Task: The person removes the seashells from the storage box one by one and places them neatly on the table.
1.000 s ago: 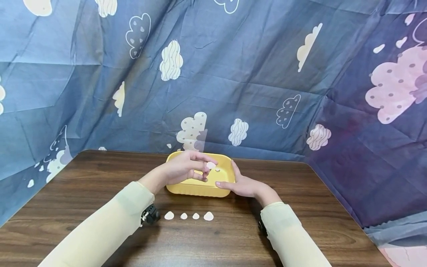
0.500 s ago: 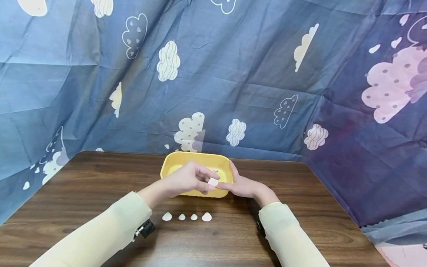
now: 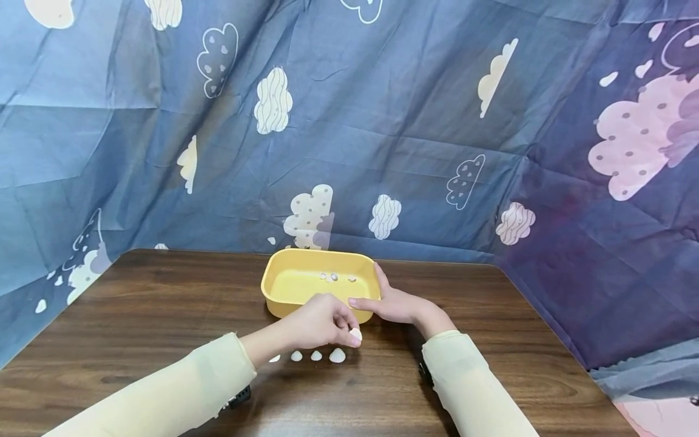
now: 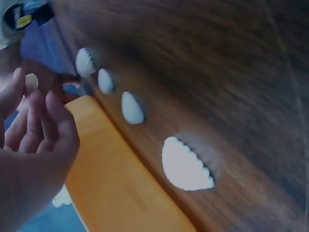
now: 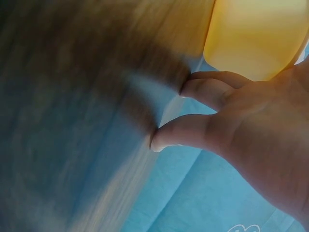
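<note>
My left hand (image 3: 327, 321) pinches a small white seashell (image 3: 356, 334) between thumb and fingers, in front of the yellow plastic tub (image 3: 286, 290). In the left wrist view this held seashell (image 4: 31, 83) shows at the fingertips. Below the hand, several white scallop-like shells lie in a row on the table; the ribbed one at the right end (image 3: 337, 355) sits nearest the hand. My right hand (image 3: 404, 305) holds the tub's right end, thumb over the near rim. Its other fingers (image 5: 188, 133) reach down outside the tub to the tabletop.
Several small shells (image 3: 334, 277) lie inside the tub toward the back right. The dark wooden table (image 3: 469, 370) ends just behind the tub, where a blue cloud-print cloth (image 3: 338, 145) hangs. Another cloth wall stands at the right.
My left hand has come out from over the tub toward the table with the seashell, uncovering the shells inside and partly covering the row's left end. The right hand stays on the tub.
</note>
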`<state>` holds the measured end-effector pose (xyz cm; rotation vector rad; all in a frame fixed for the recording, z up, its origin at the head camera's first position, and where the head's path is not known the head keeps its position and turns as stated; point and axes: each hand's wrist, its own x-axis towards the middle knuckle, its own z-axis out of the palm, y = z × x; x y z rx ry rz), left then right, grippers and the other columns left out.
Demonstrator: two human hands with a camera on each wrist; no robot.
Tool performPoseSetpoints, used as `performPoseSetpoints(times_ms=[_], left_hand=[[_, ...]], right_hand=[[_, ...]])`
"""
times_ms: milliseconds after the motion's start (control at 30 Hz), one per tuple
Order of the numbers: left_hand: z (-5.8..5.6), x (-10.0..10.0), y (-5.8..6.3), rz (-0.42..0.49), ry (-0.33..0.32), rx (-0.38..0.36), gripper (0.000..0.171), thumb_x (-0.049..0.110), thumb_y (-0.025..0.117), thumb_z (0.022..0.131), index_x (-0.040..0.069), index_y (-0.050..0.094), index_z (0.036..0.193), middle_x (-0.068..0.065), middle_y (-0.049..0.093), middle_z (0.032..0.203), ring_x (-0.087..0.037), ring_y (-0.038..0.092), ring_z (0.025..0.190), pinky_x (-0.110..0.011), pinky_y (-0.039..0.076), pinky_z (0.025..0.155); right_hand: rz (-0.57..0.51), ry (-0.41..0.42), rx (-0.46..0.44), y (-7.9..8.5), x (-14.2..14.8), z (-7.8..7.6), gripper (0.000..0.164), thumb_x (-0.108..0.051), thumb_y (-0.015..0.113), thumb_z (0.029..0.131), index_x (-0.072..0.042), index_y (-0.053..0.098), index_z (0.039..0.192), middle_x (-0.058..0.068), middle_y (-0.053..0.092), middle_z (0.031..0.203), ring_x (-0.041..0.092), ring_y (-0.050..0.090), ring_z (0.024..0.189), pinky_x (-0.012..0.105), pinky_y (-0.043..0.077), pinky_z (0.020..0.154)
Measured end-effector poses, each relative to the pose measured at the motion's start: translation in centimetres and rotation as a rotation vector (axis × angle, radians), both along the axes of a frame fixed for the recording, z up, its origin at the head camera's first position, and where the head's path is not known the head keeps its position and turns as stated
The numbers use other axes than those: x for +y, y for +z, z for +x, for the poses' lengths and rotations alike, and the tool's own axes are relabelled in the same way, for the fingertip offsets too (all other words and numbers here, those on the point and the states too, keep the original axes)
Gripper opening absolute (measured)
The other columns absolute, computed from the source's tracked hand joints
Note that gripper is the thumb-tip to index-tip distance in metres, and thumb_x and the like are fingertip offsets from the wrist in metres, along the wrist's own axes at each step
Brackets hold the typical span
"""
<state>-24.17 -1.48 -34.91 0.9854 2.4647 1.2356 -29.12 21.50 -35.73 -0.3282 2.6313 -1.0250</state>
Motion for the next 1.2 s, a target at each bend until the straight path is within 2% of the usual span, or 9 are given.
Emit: performPoseSetpoints(times_ms=[133,200,367,633,900,1033,1200], left_hand=[[0.1,0.6,-0.7,-0.110,0.010,0.088,0.010,0.023,0.089,0.087,0.019,0.080,0.084,0.011,0.049,0.055,-0.002,0.048,0.046,-0.020,0.045,0.057],[0.1,0.9,-1.0,-0.148,0.017,0.113,0.011,0.025,0.091,0.085,0.020,0.081,0.085,0.013,0.054,0.056,-0.002,0.050,0.049,-0.021,0.047,0.059],[0.2,1.4,-1.7,-0.233,0.032,0.153,0.012,0.030,0.093,0.082,0.024,0.082,0.085,0.018,0.069,0.069,0.001,0.054,0.067,-0.020,0.048,0.069],[0.2,1.9,-2.4,-0.357,0.070,0.191,0.013,0.036,0.093,0.082,0.030,0.082,0.086,0.021,0.071,0.079,0.000,0.058,0.073,-0.023,0.050,0.071],[0.4,2.1,-2.3,-0.422,0.103,0.222,0.013,0.041,0.091,0.083,0.033,0.082,0.087,0.020,0.067,0.071,-0.002,0.059,0.069,-0.028,0.050,0.067],[0.3,2.1,-2.1,-0.443,0.109,0.240,0.016,0.045,0.090,0.084,0.033,0.082,0.092,0.019,0.071,0.079,-0.002,0.061,0.074,-0.031,0.053,0.070],[0.3,2.0,-1.8,-0.442,0.118,0.200,0.015,0.046,0.089,0.085,0.034,0.081,0.089,0.019,0.073,0.082,-0.003,0.061,0.075,-0.031,0.052,0.071]], right_hand=[[-0.003,-0.004,-0.002,0.0,-0.1,-0.1,0.126,-0.065,0.070,0.093,-0.016,-0.017,0.170,0.024,0.027,0.173,0.032,0.042,0.153,0.053,0.029,0.130],[-0.006,-0.002,-0.003,0.0,-0.1,-0.1,0.126,-0.065,0.070,0.093,-0.016,-0.017,0.169,0.024,0.025,0.174,0.033,0.041,0.154,0.054,0.029,0.130],[-0.022,0.006,-0.007,0.1,-0.1,-0.1,0.125,-0.063,0.071,0.093,-0.016,-0.017,0.169,0.023,0.022,0.175,0.033,0.038,0.156,0.056,0.026,0.131],[-0.040,0.015,0.006,0.1,-0.1,-0.1,0.123,-0.062,0.071,0.094,-0.014,-0.014,0.170,0.023,0.028,0.171,0.032,0.041,0.152,0.055,0.028,0.130],[-0.030,0.013,0.000,0.2,-0.2,-0.1,0.124,-0.063,0.070,0.094,-0.014,-0.016,0.169,0.025,0.027,0.172,0.033,0.040,0.153,0.056,0.028,0.129],[-0.019,0.005,0.003,0.2,-0.2,-0.1,0.125,-0.064,0.070,0.093,-0.015,-0.015,0.169,0.024,0.027,0.172,0.033,0.040,0.154,0.055,0.028,0.130],[-0.045,0.017,0.002,0.1,-0.2,0.0,0.124,-0.061,0.072,0.093,-0.014,-0.014,0.169,0.022,0.029,0.171,0.031,0.042,0.151,0.054,0.028,0.129]])
